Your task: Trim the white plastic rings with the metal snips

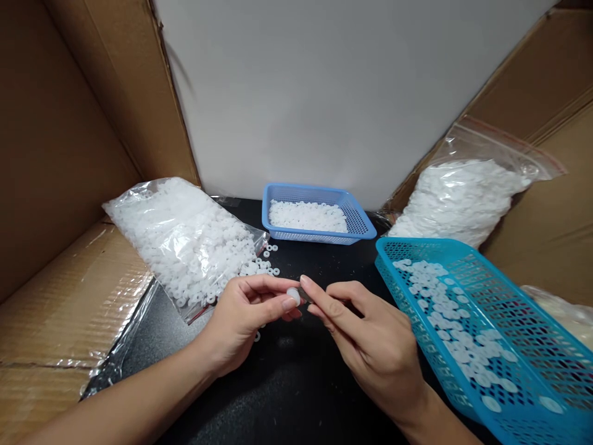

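On the black tabletop (287,395), between two baskets and a spilling bag: one pair of bare hands at work.

Left hand (243,318): thumb and forefinger pinching one small white disc (293,296), other fingers curled beneath. Right hand (377,334): thumb and fingers pressed together on a thin dark piece (304,296), mostly hidden by the fingers, its end at the disc. Disc located over the table, midway between the hands.

Surroundings, listed from the left. Cardboard (92,80), standing as a side wall and lying below. Clear bag (185,241), full of white rings, tilted, its mouth toward the table. Loose rings (260,269), scattered from that mouth, close behind the left hand and partly covered by it. Blue basket (319,236), at the back, holding many more rings. White board (347,86), upright behind it. Teal basket (430,243), close beside the right hand and bounding that side, with white discs strewn along its near side. Second clear bag (458,191), packed with white pieces, behind the teal basket, leaning toward brown cardboard.
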Action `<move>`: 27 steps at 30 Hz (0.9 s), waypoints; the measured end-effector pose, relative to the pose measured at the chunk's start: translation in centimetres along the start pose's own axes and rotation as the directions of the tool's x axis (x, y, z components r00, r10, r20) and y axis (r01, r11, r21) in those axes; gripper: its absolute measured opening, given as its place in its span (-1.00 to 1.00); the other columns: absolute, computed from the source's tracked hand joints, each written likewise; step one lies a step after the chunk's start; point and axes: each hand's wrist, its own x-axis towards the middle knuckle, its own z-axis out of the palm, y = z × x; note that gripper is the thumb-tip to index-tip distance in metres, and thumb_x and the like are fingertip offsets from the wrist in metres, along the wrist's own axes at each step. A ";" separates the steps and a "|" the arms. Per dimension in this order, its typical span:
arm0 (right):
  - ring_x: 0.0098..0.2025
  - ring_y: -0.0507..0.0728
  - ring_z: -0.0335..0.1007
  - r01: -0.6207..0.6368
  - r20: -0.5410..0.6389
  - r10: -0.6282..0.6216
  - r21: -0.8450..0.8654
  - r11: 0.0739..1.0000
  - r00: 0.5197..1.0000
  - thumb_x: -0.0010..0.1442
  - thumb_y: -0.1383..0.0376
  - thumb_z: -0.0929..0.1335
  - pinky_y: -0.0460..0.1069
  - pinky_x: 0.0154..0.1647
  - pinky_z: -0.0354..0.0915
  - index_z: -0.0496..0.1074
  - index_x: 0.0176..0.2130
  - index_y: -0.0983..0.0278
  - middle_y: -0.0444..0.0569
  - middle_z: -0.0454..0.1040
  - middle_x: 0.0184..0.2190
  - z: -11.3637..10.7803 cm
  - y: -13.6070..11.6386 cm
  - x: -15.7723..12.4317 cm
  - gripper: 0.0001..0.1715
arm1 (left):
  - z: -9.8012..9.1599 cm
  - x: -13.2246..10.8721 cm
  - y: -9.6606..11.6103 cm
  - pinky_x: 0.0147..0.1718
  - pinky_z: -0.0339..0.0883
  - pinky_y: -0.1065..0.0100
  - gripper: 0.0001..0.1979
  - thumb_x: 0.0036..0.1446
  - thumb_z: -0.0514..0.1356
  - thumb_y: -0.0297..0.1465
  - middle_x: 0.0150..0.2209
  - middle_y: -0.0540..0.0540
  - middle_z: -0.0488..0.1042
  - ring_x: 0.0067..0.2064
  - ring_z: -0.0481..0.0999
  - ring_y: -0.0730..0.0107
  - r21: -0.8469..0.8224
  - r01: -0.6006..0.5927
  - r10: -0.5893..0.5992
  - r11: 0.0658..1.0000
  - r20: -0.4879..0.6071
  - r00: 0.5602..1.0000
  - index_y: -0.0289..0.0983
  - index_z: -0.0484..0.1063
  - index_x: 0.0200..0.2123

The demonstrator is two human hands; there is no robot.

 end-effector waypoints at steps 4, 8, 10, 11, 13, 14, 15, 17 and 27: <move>-0.41 0.06 0.45 0.012 -0.007 -0.012 -0.004 1.000 1.000 0.38 0.47 0.35 -0.06 -0.40 0.34 0.40 0.31 0.12 -0.05 0.55 -0.39 0.0 0.0 0.0 -0.42 | 0.0 0.0 0.0 -0.34 0.46 0.47 -0.73 -0.18 0.59 -0.30 -0.44 -0.10 0.67 -0.42 0.59 0.46 0.003 0.006 -0.006 1.000 0.005 1.000 -0.28 0.73 -0.37; -0.41 0.06 0.43 0.016 -0.008 -0.016 -0.014 1.000 1.000 0.38 0.47 0.35 -0.06 -0.39 0.33 0.43 0.29 0.14 -0.05 0.53 -0.40 0.0 -0.1 0.0 -0.44 | 0.0 -0.1 0.0 -0.34 0.45 0.52 -0.74 -0.17 0.59 -0.30 -0.45 -0.09 0.67 -0.42 0.59 0.50 -0.003 0.006 -0.006 1.000 0.024 1.000 -0.28 0.73 -0.37; -0.41 0.06 0.42 0.022 -0.011 -0.022 -0.018 1.000 1.000 0.38 0.47 0.36 -0.05 -0.39 0.32 0.45 0.28 0.17 -0.05 0.52 -0.40 0.0 -0.1 0.0 -0.46 | 0.0 -0.1 0.0 -0.35 0.46 0.53 -0.74 -0.17 0.59 -0.31 -0.45 -0.08 0.68 -0.42 0.60 0.51 -0.007 0.008 -0.008 1.000 0.027 1.000 -0.27 0.73 -0.37; -0.41 0.06 0.41 0.024 -0.013 -0.025 -0.020 1.000 1.000 0.37 0.48 0.36 -0.05 -0.38 0.32 0.45 0.28 0.18 -0.05 0.52 -0.40 -0.1 -0.1 0.0 -0.46 | 0.0 -0.1 0.0 -0.35 0.46 0.53 -0.74 -0.17 0.59 -0.31 -0.45 -0.08 0.68 -0.42 0.60 0.51 -0.009 0.010 -0.009 1.000 0.029 1.000 -0.27 0.73 -0.36; -0.41 0.06 0.41 0.027 -0.012 -0.027 -0.023 0.999 1.000 0.37 0.48 0.36 -0.05 -0.38 0.32 0.45 0.28 0.17 -0.05 0.52 -0.40 -0.1 -0.1 0.0 -0.45 | 0.0 -0.1 0.0 -0.36 0.46 0.54 -0.74 -0.17 0.59 -0.32 -0.45 -0.08 0.68 -0.43 0.60 0.51 -0.012 0.012 -0.012 1.000 0.029 1.000 -0.27 0.73 -0.36; -0.41 0.06 0.41 0.026 -0.010 -0.026 -0.024 0.999 1.000 0.37 0.48 0.36 -0.05 -0.38 0.32 0.44 0.29 0.16 -0.05 0.52 -0.40 -0.1 -0.1 -0.1 -0.44 | 0.0 -0.1 0.0 -0.36 0.46 0.54 -0.74 -0.17 0.59 -0.32 -0.45 -0.08 0.68 -0.44 0.60 0.51 -0.013 0.014 -0.014 1.000 0.029 0.999 -0.27 0.73 -0.36; -0.41 0.06 0.41 0.025 -0.007 -0.026 -0.026 0.999 1.000 0.37 0.48 0.36 -0.05 -0.38 0.32 0.43 0.30 0.14 -0.05 0.52 -0.40 -0.1 -0.1 -0.1 -0.43 | 0.0 -0.1 0.0 -0.37 0.46 0.54 -0.74 -0.17 0.59 -0.32 -0.46 -0.08 0.68 -0.44 0.60 0.51 -0.014 0.015 -0.014 1.000 0.030 0.999 -0.27 0.73 -0.37; -0.41 0.06 0.41 0.028 -0.003 -0.029 -0.031 0.999 1.000 0.37 0.48 0.36 -0.06 -0.38 0.32 0.43 0.30 0.15 -0.05 0.52 -0.40 -0.2 -0.1 -0.1 -0.43 | 0.1 -0.1 0.1 -0.37 0.46 0.54 -0.75 -0.17 0.59 -0.32 -0.46 -0.08 0.68 -0.44 0.60 0.51 -0.015 0.015 -0.014 1.000 0.032 0.999 -0.27 0.73 -0.38; -0.39 0.04 0.40 0.061 -0.006 -0.062 -0.106 0.993 0.998 0.40 0.46 0.35 -0.07 -0.35 0.29 0.50 0.23 0.23 -0.05 0.52 -0.39 -0.2 -0.2 -0.2 -0.54 | 0.0 -0.1 0.0 -0.38 0.46 0.57 -0.75 -0.17 0.59 -0.31 -0.48 -0.07 0.68 -0.45 0.60 0.53 -0.016 0.002 -0.001 1.000 0.050 0.999 -0.27 0.73 -0.38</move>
